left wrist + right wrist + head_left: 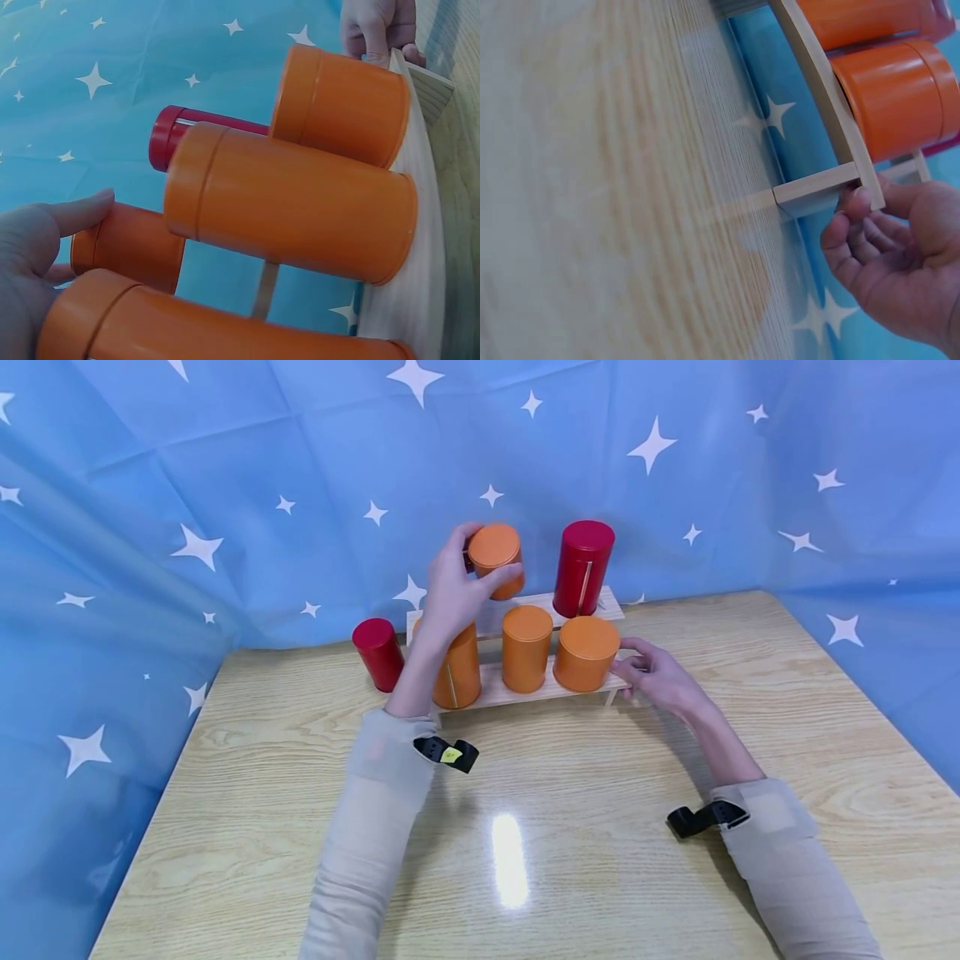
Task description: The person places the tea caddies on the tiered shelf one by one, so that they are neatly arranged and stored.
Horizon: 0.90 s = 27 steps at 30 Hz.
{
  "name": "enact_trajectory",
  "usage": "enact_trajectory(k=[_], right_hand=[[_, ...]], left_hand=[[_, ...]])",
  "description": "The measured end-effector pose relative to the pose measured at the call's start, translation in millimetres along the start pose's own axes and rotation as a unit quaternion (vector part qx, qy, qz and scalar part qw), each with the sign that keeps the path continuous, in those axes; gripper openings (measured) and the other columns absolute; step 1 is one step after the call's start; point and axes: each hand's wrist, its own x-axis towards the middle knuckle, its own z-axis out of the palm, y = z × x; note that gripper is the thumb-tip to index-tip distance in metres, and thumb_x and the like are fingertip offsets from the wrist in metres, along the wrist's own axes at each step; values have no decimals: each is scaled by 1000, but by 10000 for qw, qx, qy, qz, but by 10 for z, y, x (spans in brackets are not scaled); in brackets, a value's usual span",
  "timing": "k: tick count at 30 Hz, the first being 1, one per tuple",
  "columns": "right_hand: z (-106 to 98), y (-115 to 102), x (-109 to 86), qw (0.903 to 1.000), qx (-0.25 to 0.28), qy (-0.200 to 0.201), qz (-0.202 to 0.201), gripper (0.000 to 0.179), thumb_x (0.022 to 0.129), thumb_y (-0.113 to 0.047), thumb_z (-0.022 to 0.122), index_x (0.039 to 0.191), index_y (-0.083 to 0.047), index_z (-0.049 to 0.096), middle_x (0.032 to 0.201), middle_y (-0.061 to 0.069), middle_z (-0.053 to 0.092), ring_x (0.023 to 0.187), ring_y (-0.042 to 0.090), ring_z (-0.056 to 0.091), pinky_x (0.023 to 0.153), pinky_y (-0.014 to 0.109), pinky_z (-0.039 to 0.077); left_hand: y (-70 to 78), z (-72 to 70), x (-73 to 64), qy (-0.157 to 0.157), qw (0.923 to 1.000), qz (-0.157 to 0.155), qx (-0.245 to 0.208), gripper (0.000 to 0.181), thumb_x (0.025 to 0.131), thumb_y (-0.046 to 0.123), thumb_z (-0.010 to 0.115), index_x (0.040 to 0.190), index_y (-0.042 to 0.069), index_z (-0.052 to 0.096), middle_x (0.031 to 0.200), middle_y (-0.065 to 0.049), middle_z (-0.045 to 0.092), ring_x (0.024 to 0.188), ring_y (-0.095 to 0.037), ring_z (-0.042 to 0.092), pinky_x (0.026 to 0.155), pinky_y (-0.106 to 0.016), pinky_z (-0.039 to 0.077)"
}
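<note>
My left hand (455, 589) grips a short orange canister (497, 560) at the back, over the upper tier of a two-tier wooden rack (491, 683). Whether its base touches that tier I cannot tell. Thumb and fingers lie on either side of the canister (135, 247) in the left wrist view. At the rack's right end, my right hand (663, 681) pinches the tip of the lower board (847, 142). On the lower tier stand a tall orange canister (459, 672), partly behind my left arm, a medium one (527, 652) and a wide one (587, 656).
A tall red canister (583, 568) stands on the upper tier at the right. Left of the rack, a smaller red canister (378, 656) is on the wooden table (570, 827). A blue star-patterned cloth (300, 460) hangs close behind the rack.
</note>
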Motion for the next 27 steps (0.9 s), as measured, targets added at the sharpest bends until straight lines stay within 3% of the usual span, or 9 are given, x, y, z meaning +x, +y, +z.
enact_trajectory(k=[5, 11, 27], right_hand=[[-2, -15, -6, 10000, 43, -7, 27, 56, 105, -24, 55, 153, -4, 34, 102, 14, 62, 74, 28, 63, 73, 30, 53], [-9, -13, -4, 9999, 109, -6, 73, 55, 105, -22, 55, 153, -5, 34, 105, 15, 62, 74, 29, 63, 75, 27, 53], [-4, -9, 1, 9999, 107, -12, 112, 56, 106, -24, 54, 153, -5, 33, 102, 12, 62, 72, 26, 63, 73, 32, 52]], left_hand=[[-42, 20, 0, -103, 9999, 17, 14, 58, 88, 16, 80, 138, 6, 52, 127, -8, 59, 111, -18, 59, 92, -24, 49], [-61, 19, 7, -282, 9990, 57, 351, 62, 86, 19, 83, 139, 7, 54, 127, -9, 58, 111, -21, 57, 91, -24, 48], [-29, 54, 25, -801, 9898, -574, 1029, 66, 89, 24, 80, 145, 9, 48, 130, -7, 59, 111, -19, 56, 92, -27, 47]])
